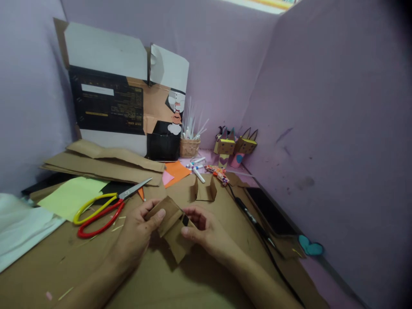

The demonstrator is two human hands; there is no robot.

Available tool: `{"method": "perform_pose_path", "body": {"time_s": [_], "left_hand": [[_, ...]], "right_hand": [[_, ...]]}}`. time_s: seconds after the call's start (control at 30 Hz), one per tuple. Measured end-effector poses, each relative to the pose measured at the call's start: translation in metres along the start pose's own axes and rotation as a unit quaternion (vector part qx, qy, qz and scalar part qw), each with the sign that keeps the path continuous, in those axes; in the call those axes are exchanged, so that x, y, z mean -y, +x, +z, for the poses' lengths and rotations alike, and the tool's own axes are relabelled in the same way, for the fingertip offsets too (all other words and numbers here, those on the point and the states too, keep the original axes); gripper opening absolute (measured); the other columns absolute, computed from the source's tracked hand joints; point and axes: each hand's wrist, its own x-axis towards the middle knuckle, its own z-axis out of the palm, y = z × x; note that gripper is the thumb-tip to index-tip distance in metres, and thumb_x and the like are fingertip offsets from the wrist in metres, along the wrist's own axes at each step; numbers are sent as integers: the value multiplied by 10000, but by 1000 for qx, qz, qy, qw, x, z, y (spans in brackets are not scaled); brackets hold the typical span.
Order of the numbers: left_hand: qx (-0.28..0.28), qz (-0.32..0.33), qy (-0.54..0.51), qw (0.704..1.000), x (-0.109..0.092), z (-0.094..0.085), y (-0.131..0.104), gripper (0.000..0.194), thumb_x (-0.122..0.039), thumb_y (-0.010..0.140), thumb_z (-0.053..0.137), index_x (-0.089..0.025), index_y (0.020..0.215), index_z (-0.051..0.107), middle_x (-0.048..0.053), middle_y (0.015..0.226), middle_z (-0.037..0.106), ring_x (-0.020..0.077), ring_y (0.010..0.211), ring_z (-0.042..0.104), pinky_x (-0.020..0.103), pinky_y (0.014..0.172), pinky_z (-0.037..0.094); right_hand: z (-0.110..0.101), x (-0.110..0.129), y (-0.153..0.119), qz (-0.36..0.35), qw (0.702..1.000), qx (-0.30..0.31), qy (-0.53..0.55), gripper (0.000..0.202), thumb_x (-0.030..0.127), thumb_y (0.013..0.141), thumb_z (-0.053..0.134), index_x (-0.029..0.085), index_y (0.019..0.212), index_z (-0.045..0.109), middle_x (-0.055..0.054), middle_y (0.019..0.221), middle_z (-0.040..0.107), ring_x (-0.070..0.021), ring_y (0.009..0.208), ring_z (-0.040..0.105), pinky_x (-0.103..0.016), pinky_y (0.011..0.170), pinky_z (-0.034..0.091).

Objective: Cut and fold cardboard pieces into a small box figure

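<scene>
Between my two hands is a small folded cardboard piece (178,238), raised a little over the cardboard work surface (154,287). My left hand (144,223) grips its upper left part, thumb on top and fingers behind. My right hand (206,229) pinches its right side, with the thumb on the front face. A dark patch shows on the piece near my right fingertips. Just beyond my hands stands another folded cardboard piece (205,192) with two upright flaps. Scissors (111,206) with one yellow and one red handle lie left of my left hand, blades pointing away.
Flat cardboard sheets (106,165) and light green paper (72,197) lie at the left. A corded black tool (249,214) and a black phone-like slab (272,210) are on the right. Markers (198,169), a basket of clear sticks (189,147) and cardboard figures (227,148) stand behind.
</scene>
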Motion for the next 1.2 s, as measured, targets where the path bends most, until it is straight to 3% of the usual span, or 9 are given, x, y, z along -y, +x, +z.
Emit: {"method": "perform_pose_path", "body": {"time_s": [0.1,0.23,0.3,0.43,0.6,0.77,0.93,1.13,1.2], "left_hand": [[7,-22,2,1000,-3,2,0,349,-287,642,703,-161,936,563,29,770,673,193,680,638,298,634,501],[113,-57,136,983,-3,-3,5,289,-272,630,712,-129,858,605,58,751,674,213,685,635,296,617,487],[133,-53,190,971,-2,-4,7,221,-266,624,709,-135,766,603,35,674,656,196,627,620,275,568,471],[85,-17,269,959,-2,1,2,164,-269,614,684,-153,664,579,-8,552,599,158,514,567,235,476,416],[-4,77,373,925,-11,17,-14,96,-253,598,640,-176,573,590,-46,455,516,112,426,459,187,403,332],[49,119,452,883,-20,19,-18,73,-271,631,632,-199,621,638,-28,519,570,137,509,503,181,453,358],[61,82,435,895,-15,19,-19,97,-275,666,620,-195,619,650,-10,528,598,156,517,529,194,446,369],[54,268,465,842,-6,22,-27,91,-196,658,606,-213,583,655,-4,519,587,128,472,510,215,503,378],[48,215,441,870,-10,21,-26,66,-221,654,620,-208,600,656,-1,522,601,138,477,528,217,482,383]], "right_hand": [[1,1,-2,10,1000,0,-26,211,318,606,669,154,726,611,16,659,583,-111,593,519,-242,595,409],[-4,-3,-3,14,991,-26,-134,147,260,642,601,143,562,563,52,504,466,-62,455,379,-192,454,307],[-6,-7,-3,10,979,-24,-204,155,225,650,578,146,524,534,63,476,403,-55,446,326,-182,427,267],[-8,-10,-5,-39,952,-25,-304,205,236,699,533,149,514,540,56,480,380,-64,467,333,-175,418,253],[-7,-5,-7,-110,946,-62,-299,151,200,702,523,174,729,669,10,616,590,-104,563,501,-187,483,351],[-5,-4,-8,-112,953,-75,-270,141,186,670,541,156,702,674,3,569,597,-90,492,477,-188,446,352],[1,-2,-12,-143,942,-97,-288,97,172,648,546,146,639,639,25,523,538,-74,466,435,-175,420,319],[5,-2,-15,-126,946,-123,-274,87,146,647,532,154,651,618,43,504,490,-57,420,356,-174,385,261],[1,2,-12,-112,963,-102,-223,78,179,655,562,153,663,636,23,545,536,-75,471,424,-182,434,319]]}}
